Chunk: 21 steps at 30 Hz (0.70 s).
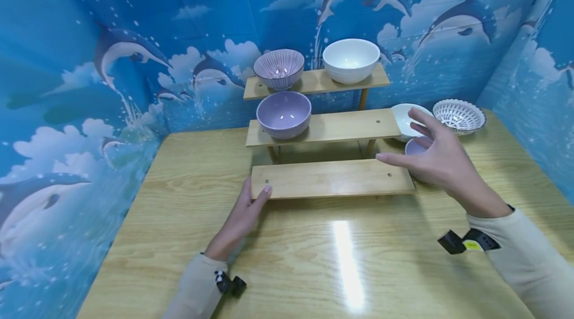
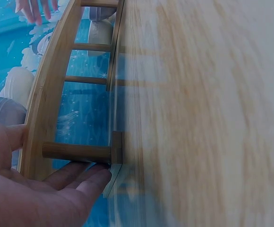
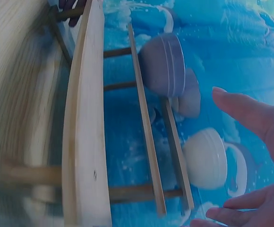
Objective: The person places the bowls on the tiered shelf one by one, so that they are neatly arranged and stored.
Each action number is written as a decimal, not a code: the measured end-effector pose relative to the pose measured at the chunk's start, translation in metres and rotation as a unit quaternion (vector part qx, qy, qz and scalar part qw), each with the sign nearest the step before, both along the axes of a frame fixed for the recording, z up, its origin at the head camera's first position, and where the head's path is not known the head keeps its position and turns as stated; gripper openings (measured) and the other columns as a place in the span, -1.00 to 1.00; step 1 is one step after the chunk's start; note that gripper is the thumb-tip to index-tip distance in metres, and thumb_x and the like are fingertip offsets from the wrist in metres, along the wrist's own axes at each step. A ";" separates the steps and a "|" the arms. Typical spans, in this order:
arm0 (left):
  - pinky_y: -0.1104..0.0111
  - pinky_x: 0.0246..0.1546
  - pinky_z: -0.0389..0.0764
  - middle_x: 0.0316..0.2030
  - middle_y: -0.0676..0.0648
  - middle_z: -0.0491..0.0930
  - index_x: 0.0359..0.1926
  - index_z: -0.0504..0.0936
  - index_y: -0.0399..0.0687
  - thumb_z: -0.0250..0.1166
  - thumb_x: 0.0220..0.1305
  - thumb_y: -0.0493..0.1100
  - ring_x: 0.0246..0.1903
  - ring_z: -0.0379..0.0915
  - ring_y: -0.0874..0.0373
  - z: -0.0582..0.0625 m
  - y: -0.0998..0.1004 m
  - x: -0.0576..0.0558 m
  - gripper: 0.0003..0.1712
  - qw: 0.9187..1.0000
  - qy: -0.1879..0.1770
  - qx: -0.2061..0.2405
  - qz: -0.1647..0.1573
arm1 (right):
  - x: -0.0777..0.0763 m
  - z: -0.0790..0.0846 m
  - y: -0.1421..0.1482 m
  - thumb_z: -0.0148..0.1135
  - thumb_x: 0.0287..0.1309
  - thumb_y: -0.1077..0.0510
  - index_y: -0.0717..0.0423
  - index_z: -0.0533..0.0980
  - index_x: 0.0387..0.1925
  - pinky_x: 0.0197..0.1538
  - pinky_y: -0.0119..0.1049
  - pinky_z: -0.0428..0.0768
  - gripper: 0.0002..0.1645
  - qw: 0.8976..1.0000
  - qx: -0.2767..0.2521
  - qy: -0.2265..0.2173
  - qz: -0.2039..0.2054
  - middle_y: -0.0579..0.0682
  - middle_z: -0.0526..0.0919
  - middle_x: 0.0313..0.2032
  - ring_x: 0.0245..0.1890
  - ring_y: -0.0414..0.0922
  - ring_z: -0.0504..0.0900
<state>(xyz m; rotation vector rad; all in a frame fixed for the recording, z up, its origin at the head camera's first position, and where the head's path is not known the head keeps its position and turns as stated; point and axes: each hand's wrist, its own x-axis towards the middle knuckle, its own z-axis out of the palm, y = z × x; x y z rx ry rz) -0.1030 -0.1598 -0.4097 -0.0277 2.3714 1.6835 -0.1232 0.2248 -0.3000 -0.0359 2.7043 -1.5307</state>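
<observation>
"What's the left hand (image 1: pixel 242 212) got hold of?"

"The near end of that wooden stand (image 1: pixel 347 127). It's gripping the left end of the lowest board (image 1: pixel 332 179), thumb over the top edge, the other fingers (image 2: pixel 93 183) tucked in below."

"Are they wrapped round the leg (image 2: pixel 78 151) too?"

"They reach in right beside it. Whether they actually press on it, I can't tell."

"And the right hand (image 1: pixel 435 154)?"

"Holding nothing. It's in the air by the right end of the stand, fingers well spread, thumb stuck out wide. From above, the thumb looks to be on the board's corner, but the right wrist view shows it clear of the boards."

"What's behind that hand?"

"A small lavender bowl (image 1: pixel 414 145), half hidden, down by the stand. Past it are a shallow white bowl (image 1: pixel 402 122) and a patterned bowl (image 1: pixel 459 117), all on the table (image 1: pixel 287 259)."

"And on the stand itself?"

"A plain purple bowl (image 1: pixel 284 115) at the left of the middle board. On the top board, a striped bowl (image 1: pixel 278 71) at the left and a deep white bowl (image 1: pixel 351 62) at the right, all three upright."
</observation>
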 end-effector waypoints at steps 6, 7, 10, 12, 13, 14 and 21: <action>-0.05 0.52 -0.15 0.60 -0.08 -0.14 0.64 -0.22 0.14 0.04 0.50 0.31 0.56 -0.25 -0.08 0.000 0.000 -0.001 -0.05 1.000 -0.006 -0.002 0.003 | 0.006 -0.006 0.021 0.57 0.05 -0.12 -0.16 -0.16 0.63 0.26 0.30 0.41 0.37 0.999 0.011 -0.002 -0.031 0.05 -0.05 0.59 0.48 0.25 0.15; -0.04 0.53 -0.15 0.60 -0.07 -0.14 0.64 -0.22 0.14 0.04 0.50 0.31 0.56 -0.25 -0.07 0.000 0.000 -0.001 -0.05 1.000 -0.007 -0.002 0.004 | 0.007 -0.008 0.024 0.57 0.05 -0.12 -0.17 -0.17 0.63 0.26 0.31 0.41 0.37 0.999 0.013 -0.004 -0.035 0.05 -0.05 0.59 0.49 0.24 0.15; -0.02 0.53 -0.17 0.61 -0.06 -0.15 0.64 -0.23 0.14 0.04 0.49 0.32 0.56 -0.26 -0.05 0.000 0.000 -0.001 -0.04 1.000 -0.007 -0.004 0.002 | 0.008 -0.013 0.035 0.56 0.07 -0.11 -0.12 -0.19 0.64 0.26 0.34 0.38 0.37 0.999 0.012 -0.008 -0.045 0.08 -0.08 0.59 0.51 0.24 0.08; -0.02 0.53 -0.17 0.61 -0.05 -0.16 0.64 -0.24 0.14 0.04 0.49 0.32 0.56 -0.27 -0.04 0.000 0.000 -0.001 -0.03 1.000 -0.006 -0.005 0.000 | 0.008 -0.017 0.041 0.55 0.08 -0.11 -0.08 -0.19 0.64 0.26 0.32 0.38 0.38 0.998 0.018 -0.009 -0.054 0.10 -0.09 0.59 0.52 0.25 0.05; -0.01 0.53 -0.17 0.61 -0.04 -0.16 0.64 -0.25 0.14 0.04 0.49 0.33 0.56 -0.27 -0.03 0.000 0.000 -0.001 -0.03 1.000 -0.007 -0.006 0.000 | 0.008 -0.020 0.044 0.55 0.08 -0.10 -0.06 -0.20 0.64 0.27 0.34 0.36 0.38 0.998 0.020 -0.009 -0.057 0.12 -0.10 0.59 0.52 0.27 0.02; -0.01 0.53 -0.16 0.61 -0.03 -0.16 0.64 -0.25 0.15 0.03 0.48 0.34 0.56 -0.27 -0.02 0.000 0.000 -0.001 -0.03 1.000 -0.008 -0.007 0.000 | 0.009 -0.022 0.047 0.55 0.09 -0.08 -0.03 -0.21 0.64 0.26 0.35 0.34 0.37 0.998 0.021 -0.007 -0.061 0.14 -0.11 0.59 0.52 0.29 0.00; -0.03 0.53 -0.13 0.61 -0.04 -0.17 0.64 -0.26 0.15 0.03 0.47 0.36 0.56 -0.27 -0.04 0.000 -0.001 0.000 -0.01 1.000 -0.010 -0.005 -0.002 | 0.013 -0.035 0.062 0.53 0.12 -0.05 0.07 -0.23 0.63 0.22 0.50 0.27 0.37 0.997 0.030 -0.005 -0.074 0.24 -0.18 0.59 0.46 0.46 -0.01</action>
